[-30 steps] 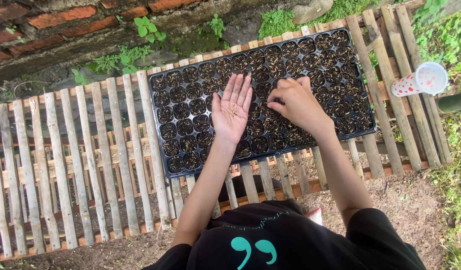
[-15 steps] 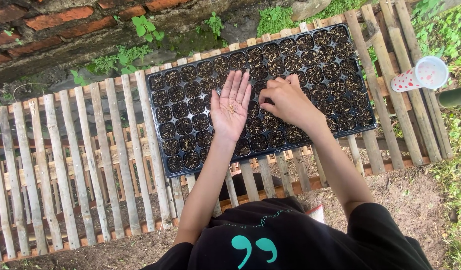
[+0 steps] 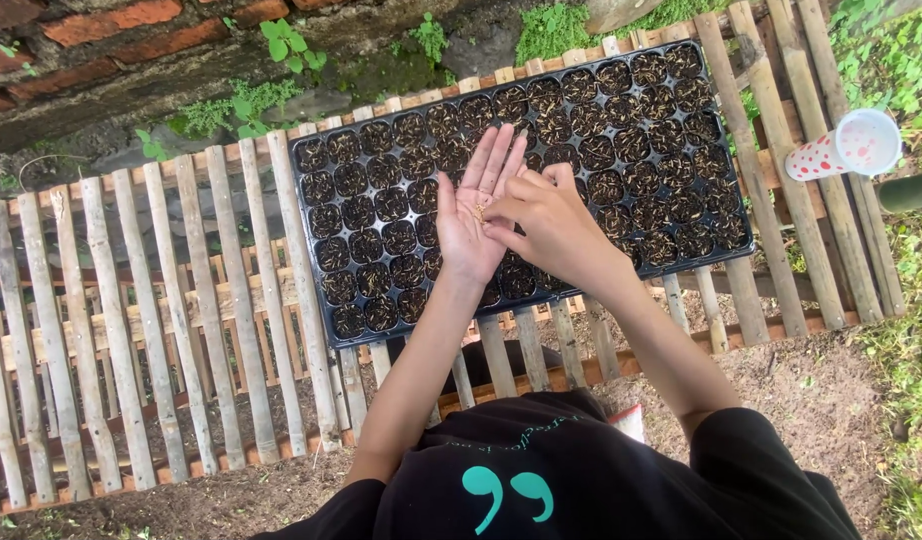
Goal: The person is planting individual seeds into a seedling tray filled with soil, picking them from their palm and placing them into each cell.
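Slat bench (image 3: 131, 330): pale wooden slats across most of the frame, from the left edge to the right; it carries all the other things.
Brick wall (image 3: 101, 40): upper left of the frame, with small green weeds along its foot.
Seed tray (image 3: 671, 250): black, many round cells filled with dark soil, lying flat on the bench in the upper centre and a little turned.
Cup (image 3: 846, 148): white with red dots, on its side at the upper right, its mouth toward the right edge, apart from the tray.
Left hand (image 3: 471, 220): held flat above the middle of the tray, palm up and fingers spread, gripping nothing; it serves as a small dish.
Right hand (image 3: 551, 225): just right of the left one, thumb and forefinger closed to a pinch at the left palm. If a seed is already between them, I cannot tell.
Seeds (image 3: 478, 211): a few small pale grains on the left palm, at the tip of the pinching fingers.
Advice: I think the palm should be kept level and quiet, so the grains do not roll off. It seems better to take only one or two grains each time, with the fingertips, and to carry them low over the cells.
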